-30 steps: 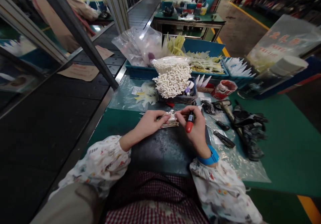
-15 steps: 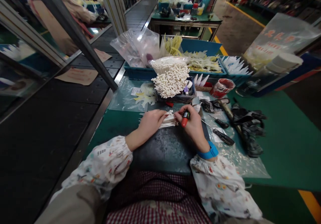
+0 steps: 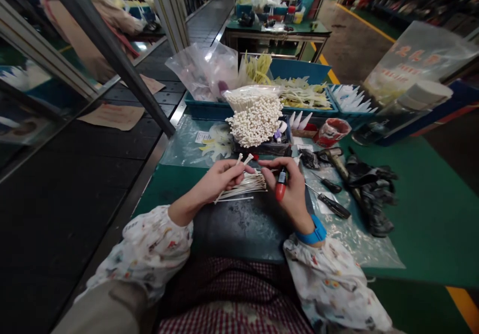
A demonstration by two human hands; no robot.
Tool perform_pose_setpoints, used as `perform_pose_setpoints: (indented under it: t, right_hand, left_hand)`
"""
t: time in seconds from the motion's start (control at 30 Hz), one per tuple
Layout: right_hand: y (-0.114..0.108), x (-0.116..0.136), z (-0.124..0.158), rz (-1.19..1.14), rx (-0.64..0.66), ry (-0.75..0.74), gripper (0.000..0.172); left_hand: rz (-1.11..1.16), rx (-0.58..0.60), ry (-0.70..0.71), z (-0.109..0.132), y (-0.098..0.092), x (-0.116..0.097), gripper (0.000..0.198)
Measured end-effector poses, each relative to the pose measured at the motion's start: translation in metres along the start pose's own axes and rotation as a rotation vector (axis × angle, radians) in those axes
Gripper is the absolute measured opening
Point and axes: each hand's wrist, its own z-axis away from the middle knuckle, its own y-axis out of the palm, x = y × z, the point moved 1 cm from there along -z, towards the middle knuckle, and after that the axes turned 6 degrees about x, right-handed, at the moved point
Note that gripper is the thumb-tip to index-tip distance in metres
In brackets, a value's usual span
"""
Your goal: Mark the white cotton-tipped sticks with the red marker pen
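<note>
My left hand (image 3: 220,180) pinches a few thin white stems with knobbed tips (image 3: 248,158), their heads pointing up and away from me. Below it, a loose pile of the same white stems (image 3: 245,188) lies on the dark work mat (image 3: 243,224). My right hand (image 3: 294,187) holds a small black tube with a red end (image 3: 281,184) against its palm, red end towards me. Its thumb and index finger are spread apart near the stems in my left hand. Just beyond both hands stands a large bundle of white knobbed stems (image 3: 256,122) in clear wrap.
Screwdrivers (image 3: 334,205) and crumpled black gloves (image 3: 368,184) lie to the right. A red cup (image 3: 332,132) and a clear bottle (image 3: 402,109) stand behind them. Blue bins (image 3: 209,109) of yellow-green leaves and white petals line the back. A metal post (image 3: 123,60) rises at left.
My left hand has lifted a few stems off the pile and moved slightly left. My right thumb and index finger have opened apart, with the tube still in that hand.
</note>
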Motion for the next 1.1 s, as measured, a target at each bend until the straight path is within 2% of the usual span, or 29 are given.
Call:
perform_pose_setpoints:
  t: [0.07,0.13,0.3,0.57,0.9,1.1]
  right_hand:
    - [0.002,0.002,0.001,-0.107,-0.022,0.005,0.019]
    - [0.003,0.004,0.002,-0.176,-0.025,0.027,0.022]
    - [0.002,0.007,0.001,-0.252,-0.029,0.120,0.027]
    - [0.002,0.003,-0.002,-0.354,0.024,0.214,0.040]
    - [0.002,0.003,-0.002,-0.356,-0.008,0.196,0.043]
    - [0.002,0.002,-0.002,-0.369,0.000,0.257,0.047]
  left_hand:
    - [0.053,0.059,-0.044,0.001,0.005,0.002,0.045]
    - [0.011,0.080,-0.045,0.001,0.010,0.004,0.045]
    - [-0.028,0.122,-0.069,0.000,0.014,0.008,0.048]
    - [-0.104,0.074,-0.018,-0.002,0.016,0.010,0.047]
    - [-0.278,0.018,0.074,-0.001,0.018,0.007,0.043]
    - [-0.323,0.012,0.077,-0.001,0.018,0.008,0.044]
